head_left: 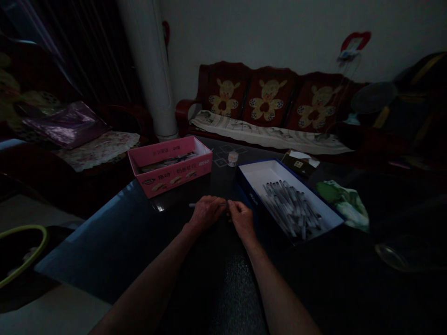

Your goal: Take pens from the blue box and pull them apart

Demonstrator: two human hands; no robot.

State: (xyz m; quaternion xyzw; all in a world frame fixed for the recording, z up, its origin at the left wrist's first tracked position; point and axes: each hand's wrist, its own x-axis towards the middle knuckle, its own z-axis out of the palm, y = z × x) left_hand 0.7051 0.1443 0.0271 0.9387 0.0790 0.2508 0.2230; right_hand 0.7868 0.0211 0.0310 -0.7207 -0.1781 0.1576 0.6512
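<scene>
Over the dark table, my left hand [206, 210] is closed around a slim pen [192, 205]; its pale end sticks out on the left. My right hand [240, 217] meets it from the right, thumb and fingers pinched together at the pen's other end. Whatever small part sits between those right fingertips is hidden. To the right, a blue-rimmed white box lid [254, 173] holds many pens [289, 207] with clear barrels and dark ends, lying in a loose heap. A pink carton [174, 174] at the left has more thin pen-like pieces inside.
A small white tub [233, 158] stands between the boxes. Behind the blue-rimmed box is a dark tissue box [300, 162]; a green and white plastic packet [344, 202] lies to its right. A wooden sofa [268, 100] lines the wall. A yellow-green hoop-like rim [42, 237] shows at lower left.
</scene>
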